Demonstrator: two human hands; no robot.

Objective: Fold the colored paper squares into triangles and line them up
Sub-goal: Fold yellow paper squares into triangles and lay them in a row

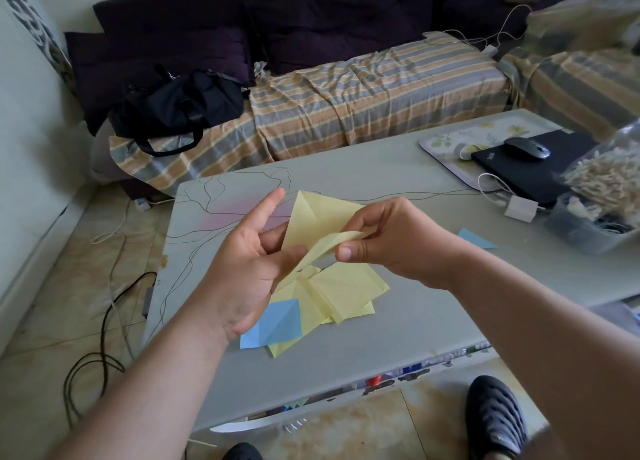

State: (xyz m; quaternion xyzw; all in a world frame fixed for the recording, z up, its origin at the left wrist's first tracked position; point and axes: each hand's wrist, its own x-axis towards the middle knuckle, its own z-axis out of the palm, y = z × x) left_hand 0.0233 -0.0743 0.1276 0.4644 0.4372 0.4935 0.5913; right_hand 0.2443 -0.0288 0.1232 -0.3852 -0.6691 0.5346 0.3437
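Left hand [242, 262] covers part of the yellow paper [322, 217]; the blue square [277, 324] slips under the yellow pile [332, 293].

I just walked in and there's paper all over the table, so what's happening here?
A person is folding colored paper. Both hands hold one yellow sheet up above the grey table: the right hand pinches its bent edge, and the left hand grips the other end. Beneath them lies a loose pile of creased yellow papers with a blue sheet partly on it. One blue triangle lies apart, off to the right.
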